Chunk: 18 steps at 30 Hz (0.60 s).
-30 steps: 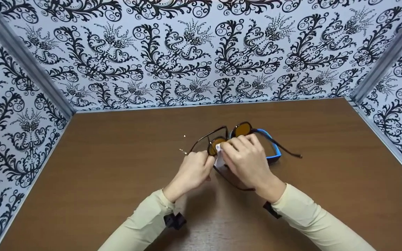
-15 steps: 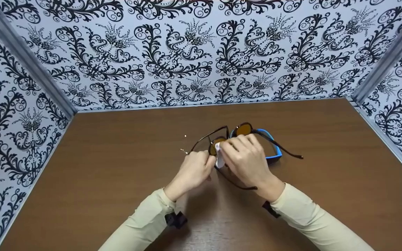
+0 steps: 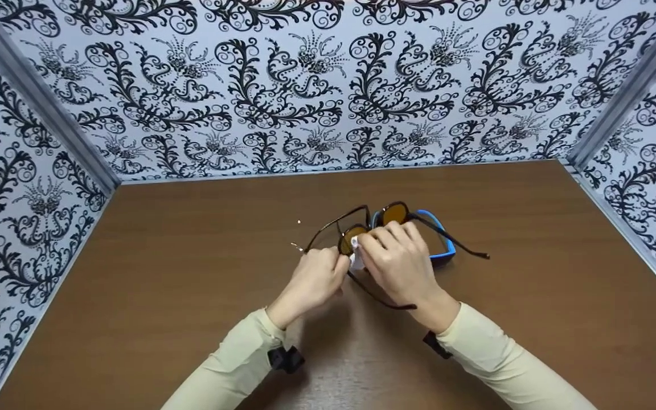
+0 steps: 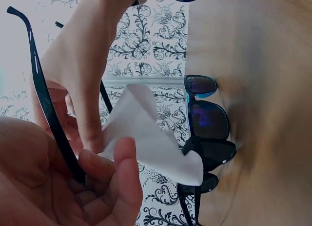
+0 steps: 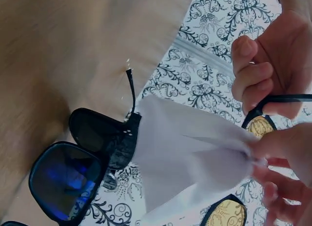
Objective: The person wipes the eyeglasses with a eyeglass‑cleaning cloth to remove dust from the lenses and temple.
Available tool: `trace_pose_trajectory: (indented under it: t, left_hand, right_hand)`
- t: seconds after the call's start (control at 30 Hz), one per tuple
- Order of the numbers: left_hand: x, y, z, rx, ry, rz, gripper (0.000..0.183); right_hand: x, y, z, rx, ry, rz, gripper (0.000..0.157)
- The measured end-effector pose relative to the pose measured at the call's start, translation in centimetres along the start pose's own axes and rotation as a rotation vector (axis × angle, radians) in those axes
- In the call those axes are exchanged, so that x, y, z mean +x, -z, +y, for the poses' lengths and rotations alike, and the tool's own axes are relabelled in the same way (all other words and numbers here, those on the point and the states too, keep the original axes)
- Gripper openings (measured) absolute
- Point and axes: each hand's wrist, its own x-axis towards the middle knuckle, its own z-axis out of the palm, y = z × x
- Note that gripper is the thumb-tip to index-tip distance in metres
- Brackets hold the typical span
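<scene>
A pair of dark-framed sunglasses with amber lenses (image 3: 394,213) is held above the table, its temples spread. My left hand (image 3: 315,278) grips the sunglasses near the left lens; in the left wrist view a dark temple (image 4: 48,99) runs into the curled fingers. My right hand (image 3: 401,259) pinches a white cloth (image 5: 190,153) between thumb and fingers at the left amber lens. The cloth hangs in folds below the fingers in the right wrist view. The right fingertips are partly hidden behind the hand in the head view.
Behind the hands, black-and-blue sunglasses (image 4: 209,119) rest on the brown table (image 3: 203,296). Black sunglasses (image 4: 212,153) lie beside them, with a temple toward the left. Patterned wall panels (image 3: 305,85) border the table at the back and sides.
The right hand and cloth have shifted slightly over the left amber lens, leaving more of that lens showing. My left hand stays nearly still on the sunglasses.
</scene>
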Motion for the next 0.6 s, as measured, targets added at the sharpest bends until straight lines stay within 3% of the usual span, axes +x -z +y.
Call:
trace_pose_trajectory:
  t: [0.13, 0.27, 0.43, 0.6]
  left_hand:
    - [0.2, -0.4, 0.0, 0.003, -0.011, 0.007, 0.028]
    - [0.5, -0.6, 0.1, -0.023, 0.0, 0.0, 0.028]
    - [0.6, -0.4, 0.2, -0.028, -0.025, 0.027, 0.029]
    - [0.8, -0.4, 0.1, -0.014, -0.04, 0.04, 0.028]
  right_hand:
    - [0.1, -0.4, -0.3, -0.01, -0.03, 0.102, 0.013]
    - [0.2, -0.7, -0.4, 0.091, 0.003, 0.152, 0.007]
    - [-0.3, -0.3, -0.1, 0.126, 0.009, 0.052, 0.01]
    - [-0.6, 0.5, 0.7, 0.113, -0.08, -0.017, 0.015]
